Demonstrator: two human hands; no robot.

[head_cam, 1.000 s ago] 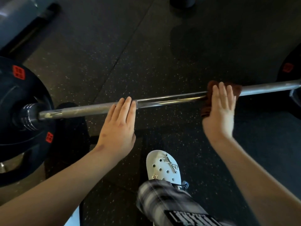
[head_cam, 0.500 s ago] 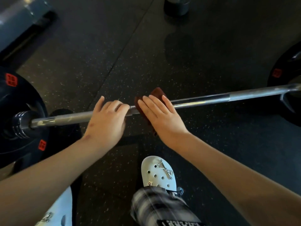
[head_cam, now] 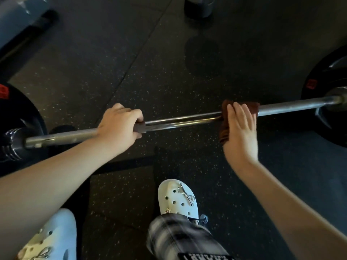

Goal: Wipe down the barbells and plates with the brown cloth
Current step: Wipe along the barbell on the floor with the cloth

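Where the brown cloth [head_cam: 253,107] drapes over the barbell [head_cam: 187,120], it sits at about 3 o'clock in the view, on the right half of the steel shaft, with one edge hanging down on the near side. The right hand [head_cam: 241,134] lies flat on top of it, fingers straight and close together, pressing the cloth against the bar. At 9 o'clock the left hand [head_cam: 120,124] has its fingers curled round the bare shaft in an overhand grip. The bar runs across the view from 9 to 3 o'clock, rising slightly toward the right. A black plate [head_cam: 20,113] with red marks sits on its left end, another black plate [head_cam: 323,76] on its right end. Below, the speckled black rubber floor [head_cam: 150,81] carries a white clog [head_cam: 176,199] at 6 o'clock under a plaid trouser leg [head_cam: 178,239], and a second white clog [head_cam: 54,233] at 7 o'clock. A dark round object [head_cam: 199,6], cut off by the frame, stands at 12 o'clock.
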